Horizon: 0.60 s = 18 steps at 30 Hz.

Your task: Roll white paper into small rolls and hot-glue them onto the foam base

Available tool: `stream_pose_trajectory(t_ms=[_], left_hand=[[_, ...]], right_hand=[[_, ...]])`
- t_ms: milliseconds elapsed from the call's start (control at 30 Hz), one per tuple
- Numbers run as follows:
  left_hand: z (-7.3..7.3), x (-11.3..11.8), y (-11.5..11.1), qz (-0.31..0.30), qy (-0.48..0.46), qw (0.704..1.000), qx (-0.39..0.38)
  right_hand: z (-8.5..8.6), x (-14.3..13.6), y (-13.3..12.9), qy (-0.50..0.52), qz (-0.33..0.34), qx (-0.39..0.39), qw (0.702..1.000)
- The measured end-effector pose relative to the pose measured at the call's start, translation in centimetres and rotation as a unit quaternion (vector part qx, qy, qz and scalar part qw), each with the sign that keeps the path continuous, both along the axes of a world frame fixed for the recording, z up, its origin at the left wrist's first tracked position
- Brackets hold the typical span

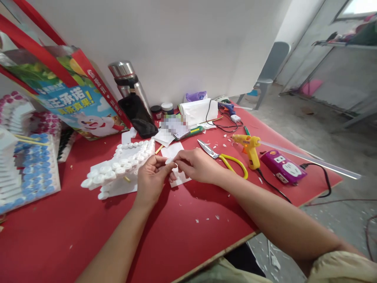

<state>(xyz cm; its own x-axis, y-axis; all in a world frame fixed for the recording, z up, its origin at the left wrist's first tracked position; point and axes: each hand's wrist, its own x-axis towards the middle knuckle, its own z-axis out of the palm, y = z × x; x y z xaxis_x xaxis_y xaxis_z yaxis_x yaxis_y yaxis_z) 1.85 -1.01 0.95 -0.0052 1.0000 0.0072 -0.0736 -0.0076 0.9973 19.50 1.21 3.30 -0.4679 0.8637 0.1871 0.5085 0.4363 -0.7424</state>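
Left of the scissors, my left hand and right hand are pinching a small white piece at the fingertips; they are hiding too much of it for me to tell its long axis or pointing. Beneath, white paper is lying on the red counter. Behind and left of the scissors, a dark-lidded jar and a white-lidded jar are standing closed, hiding their contents. Right of the scissors, a purple power socket is sitting near the counter's edge. Nearer me than the scissors, red surface with white scraps is stretching edgeward.
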Motion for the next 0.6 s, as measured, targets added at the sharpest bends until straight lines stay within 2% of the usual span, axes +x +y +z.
stream_pose_trajectory(t_ms=[133, 200, 267, 333, 400, 467, 533, 600], left_hand=[[-0.1, -0.3, 0.2, -0.019, -0.080, 0.996, -0.045], [0.0, -0.5, 0.3, -0.046, -0.135, 0.985, -0.093], [0.1, -0.8, 0.4, -0.070, -0.188, 0.970, -0.136], [0.2, -1.1, 0.4, -0.094, -0.239, 0.953, -0.161], [0.4, -1.3, 0.3, -0.130, -0.283, 0.935, -0.173], [0.5, -1.5, 0.1, -0.167, -0.315, 0.918, -0.175], [0.6, -1.5, -0.2, -0.202, -0.331, 0.905, -0.172], [0.6, -1.5, -0.5, -0.229, -0.336, 0.898, -0.167]], right_hand=[[2.8, 0.1, -1.4, -0.188, -0.028, 0.090, 0.978], [4.3, 0.6, -2.9, -0.273, -0.035, 0.118, 0.954], [5.0, 2.0, -4.9, -0.322, -0.056, 0.119, 0.938], [4.5, 4.6, -7.2, -0.349, -0.098, 0.102, 0.926], [2.9, 8.0, -9.2, -0.362, -0.204, 0.114, 0.902], [1.0, 11.6, -10.6, -0.355, -0.270, 0.125, 0.886], [-0.7, 14.4, -11.2, -0.334, -0.326, 0.117, 0.877], [-1.7, 15.9, -11.1, -0.297, -0.385, 0.118, 0.866]])
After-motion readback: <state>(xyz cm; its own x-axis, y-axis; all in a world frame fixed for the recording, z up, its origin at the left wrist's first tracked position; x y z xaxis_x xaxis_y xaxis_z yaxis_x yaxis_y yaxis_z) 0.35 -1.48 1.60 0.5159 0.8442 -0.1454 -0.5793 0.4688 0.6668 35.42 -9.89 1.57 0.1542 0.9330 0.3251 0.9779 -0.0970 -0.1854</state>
